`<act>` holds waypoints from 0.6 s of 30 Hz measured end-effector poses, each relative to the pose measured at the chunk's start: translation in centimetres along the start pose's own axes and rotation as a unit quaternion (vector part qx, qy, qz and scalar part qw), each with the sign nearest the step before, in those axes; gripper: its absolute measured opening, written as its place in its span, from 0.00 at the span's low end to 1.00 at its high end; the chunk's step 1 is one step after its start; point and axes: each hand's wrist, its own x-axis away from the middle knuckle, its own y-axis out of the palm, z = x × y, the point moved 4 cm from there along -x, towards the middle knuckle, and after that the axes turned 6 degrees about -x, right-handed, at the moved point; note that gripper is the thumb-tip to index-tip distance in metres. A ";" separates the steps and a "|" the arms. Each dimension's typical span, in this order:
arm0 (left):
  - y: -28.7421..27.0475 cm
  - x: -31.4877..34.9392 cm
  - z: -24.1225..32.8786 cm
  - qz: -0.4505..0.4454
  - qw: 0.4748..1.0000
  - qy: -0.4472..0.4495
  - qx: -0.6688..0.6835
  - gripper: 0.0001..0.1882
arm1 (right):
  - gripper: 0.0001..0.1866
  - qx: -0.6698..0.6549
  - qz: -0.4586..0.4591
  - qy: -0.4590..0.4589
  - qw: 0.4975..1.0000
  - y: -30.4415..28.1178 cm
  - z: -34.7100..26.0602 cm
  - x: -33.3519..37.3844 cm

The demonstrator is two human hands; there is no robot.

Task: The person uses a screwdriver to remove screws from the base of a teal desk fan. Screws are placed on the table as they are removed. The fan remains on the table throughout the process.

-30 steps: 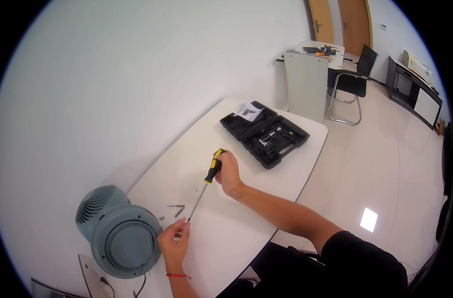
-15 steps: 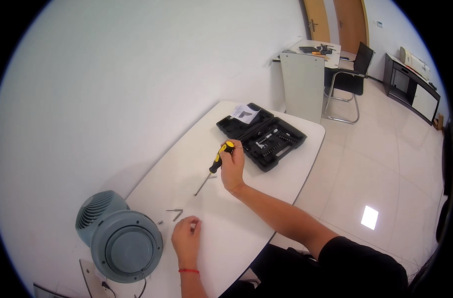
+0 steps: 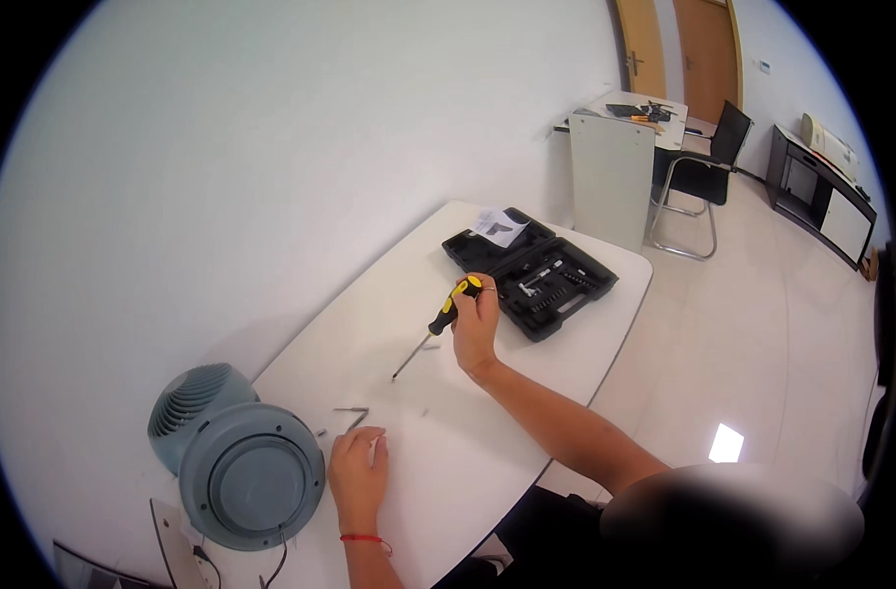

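Note:
My right hand (image 3: 476, 329) grips the yellow-and-black handle of a screwdriver (image 3: 455, 302). Its shaft slants down to the left over the white table (image 3: 418, 491), and whether the tip touches the surface I cannot tell. Lower left, my left hand (image 3: 358, 476), a red cord at its wrist, rests with fingers partly stretched and the thumb apart. Beside its fingertips lie thin metal pieces (image 3: 353, 410) and a short metal piece (image 3: 322, 433). A tiny blurred thing (image 3: 425, 412) shows to the right of that hand. Behind the screwdriver shaft lies another small metal piece (image 3: 432, 347).
A grey-green fan (image 3: 256, 481) lies at the left, base toward me, its cable (image 3: 279, 564) running down. An open black tool case (image 3: 556, 292) with sockets and a paper sheet (image 3: 499, 228) sits at the far end. Beyond are a desk (image 3: 613, 182) and chair (image 3: 708, 182).
My left hand has shifted slightly left, its fingers loosening toward the metal pieces. The tiny thing right of it now shows. My right hand still holds the screwdriver; the view has shifted a little.

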 end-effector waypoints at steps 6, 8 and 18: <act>-1.2 0.1 -1.6 0.059 0.998 0.013 0.012 0.07 | 0.10 -0.009 0.017 0.013 1.000 -0.1 0.9 -0.1; -1.6 0.1 -1.7 0.072 0.997 -0.002 0.022 0.07 | 0.10 -0.034 0.023 0.045 0.998 0.1 0.9 0.0; -2.1 -0.3 0.0 0.063 0.991 -0.044 0.105 0.23 | 0.09 -0.131 0.024 0.258 0.957 0.5 2.0 1.7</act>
